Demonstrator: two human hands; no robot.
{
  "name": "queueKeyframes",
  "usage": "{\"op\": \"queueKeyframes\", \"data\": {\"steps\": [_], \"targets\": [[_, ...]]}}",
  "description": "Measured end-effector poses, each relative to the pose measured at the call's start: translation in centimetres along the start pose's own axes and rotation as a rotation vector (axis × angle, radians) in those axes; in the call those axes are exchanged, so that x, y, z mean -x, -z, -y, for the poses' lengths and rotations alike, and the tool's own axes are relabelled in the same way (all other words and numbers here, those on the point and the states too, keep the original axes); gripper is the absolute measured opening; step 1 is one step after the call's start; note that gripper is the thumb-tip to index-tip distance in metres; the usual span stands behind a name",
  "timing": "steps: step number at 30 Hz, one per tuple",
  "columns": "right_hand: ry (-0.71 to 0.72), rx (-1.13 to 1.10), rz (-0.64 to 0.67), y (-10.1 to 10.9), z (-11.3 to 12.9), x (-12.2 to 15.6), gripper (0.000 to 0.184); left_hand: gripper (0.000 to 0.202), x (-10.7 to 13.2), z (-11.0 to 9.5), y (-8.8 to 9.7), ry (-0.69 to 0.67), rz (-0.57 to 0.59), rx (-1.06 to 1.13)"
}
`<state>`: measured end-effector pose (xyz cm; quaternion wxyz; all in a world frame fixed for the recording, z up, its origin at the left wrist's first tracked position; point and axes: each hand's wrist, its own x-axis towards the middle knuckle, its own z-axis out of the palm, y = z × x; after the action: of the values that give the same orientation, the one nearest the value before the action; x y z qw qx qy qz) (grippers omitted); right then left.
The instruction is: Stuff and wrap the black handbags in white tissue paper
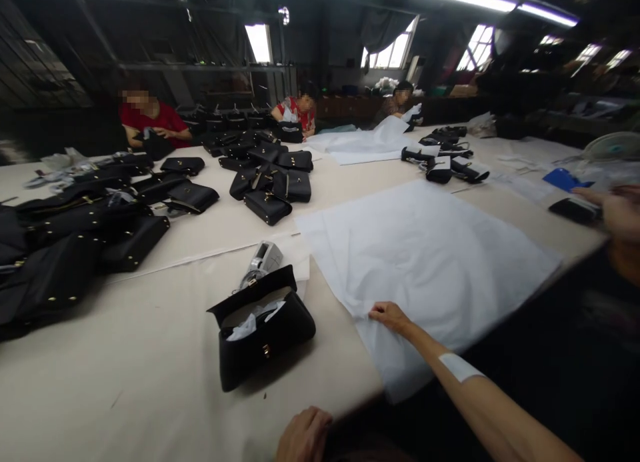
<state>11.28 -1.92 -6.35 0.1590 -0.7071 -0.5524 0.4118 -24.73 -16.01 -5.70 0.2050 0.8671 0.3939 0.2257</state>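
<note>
My right hand [389,315] is pinched shut on the near left edge of a large white paper sheet [430,262], which lies flat on the beige table [125,369] and hangs over its near edge. A white patch is stuck on that forearm. My left hand [301,437] sits low at the table's near edge with its fingers curled under; what they hold, if anything, is hidden. Left of the sheet stands a black handbag [265,332] with its flap open and crumpled white paper inside. A tape dispenser [264,259] lies just behind it.
Several black handbags lie in piles at the left [75,242] and in the middle [273,182]. More white paper [365,145] and wrapped bags [447,169] lie farther back. Three people sit at the far side. Another person's hand [617,209] reaches in at the right, near a fan [613,147].
</note>
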Motion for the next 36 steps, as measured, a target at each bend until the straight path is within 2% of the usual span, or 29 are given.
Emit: {"op": "queueKeyframes", "data": {"steps": [3,6,8,11,16,18,19,20,22,24,25,28,30,34,36], "targets": [[-0.015,-0.025,-0.001,0.1,0.0,0.1,0.026,0.026,-1.1,-0.8,0.0,0.032,0.082,0.154],[-0.022,-0.06,-0.009,0.1,0.1,0.1,0.027,0.02,-3.6,-1.9,0.5,0.111,0.171,0.306],[-0.026,-0.085,-0.009,0.1,0.1,0.1,0.027,0.021,-6.0,-2.8,0.8,0.158,0.227,0.356],[-0.023,-0.126,-0.003,0.1,0.1,0.1,0.026,0.03,-10.4,-3.9,0.7,0.122,0.288,0.347],[-0.018,-0.201,0.012,0.7,-0.3,0.1,0.028,0.038,-16.9,-4.7,-1.8,0.052,0.324,0.302],[-0.006,-0.242,0.048,1.1,-0.6,0.1,0.03,0.039,-18.7,-4.7,-3.4,0.095,0.293,0.324],[0.001,-0.265,0.073,1.3,-0.8,0.0,0.03,0.034,-19.4,-4.6,-4.2,0.165,0.257,0.343],[0.008,-0.288,0.1,1.4,-1.0,-0.1,0.03,0.026,-20.1,-4.6,-4.9,0.278,0.205,0.366],[0.019,-0.33,0.148,1.7,-1.3,-0.3,0.03,0.014,-21.1,-4.5,-6.3,0.591,0.076,0.459],[0.027,-0.363,0.183,1.8,-1.4,-0.6,0.029,0.025,-22.0,-4.6,-7.4,0.85,-0.027,0.57],[0.031,-0.377,0.197,1.9,-1.5,-0.7,0.028,0.03,-22.3,-4.6,-7.8,0.912,-0.046,0.616],[0.045,-0.413,0.231,2.0,-1.3,-1.1,0.025,0.03,-23.0,-4.9,-8.6,0.94,-0.058,0.645],[0.05,-0.43,0.252,2.0,-1.2,-1.1,0.025,0.03,-22.9,-5.2,-8.9,0.964,-0.106,0.63],[0.051,-0.465,0.306,2.4,-1.2,-0.9,0.03,0.033,-22.1,-5.5,-9.2,1.096,-0.221,0.575],[0.046,-0.486,0.305,3.2,-1.4,-1.2,0.033,0.034,-21.6,-5.4,-9.1,1.172,-0.254,0.521]]}}
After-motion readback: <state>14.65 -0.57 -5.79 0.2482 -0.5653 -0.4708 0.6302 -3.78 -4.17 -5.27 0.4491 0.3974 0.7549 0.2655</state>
